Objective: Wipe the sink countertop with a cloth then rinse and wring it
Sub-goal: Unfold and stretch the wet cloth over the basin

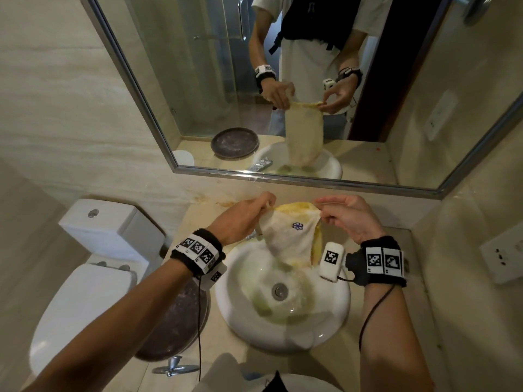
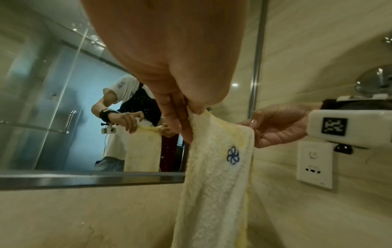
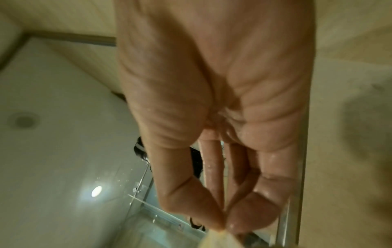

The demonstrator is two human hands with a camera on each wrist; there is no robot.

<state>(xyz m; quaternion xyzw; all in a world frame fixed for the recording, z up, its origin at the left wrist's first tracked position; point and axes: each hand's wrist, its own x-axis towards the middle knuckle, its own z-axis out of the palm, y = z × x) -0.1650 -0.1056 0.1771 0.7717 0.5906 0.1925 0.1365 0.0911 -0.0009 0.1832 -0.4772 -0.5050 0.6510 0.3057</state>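
A pale yellow-white cloth (image 1: 288, 239) with a small blue flower mark hangs spread above the round white sink (image 1: 336, 312). My left hand (image 1: 252, 213) pinches its top left corner, and my right hand (image 1: 336, 213) pinches the top right corner. The cloth's lower end hangs down into the basin. In the left wrist view the cloth (image 2: 218, 176) hangs down from my left hand's fingertips (image 2: 182, 124), with my right hand (image 2: 273, 127) holding the far corner. The right wrist view shows thumb and finger of my right hand (image 3: 224, 224) pressed together on the cloth's edge (image 3: 218, 238).
The beige countertop (image 1: 373, 360) surrounds the sink. A dark round tray (image 1: 175, 321) lies on it to the left, under my left forearm. A toilet (image 1: 85, 295) stands further left. The mirror (image 1: 283, 80) rises behind; a wall socket (image 1: 501, 256) sits on the right wall.
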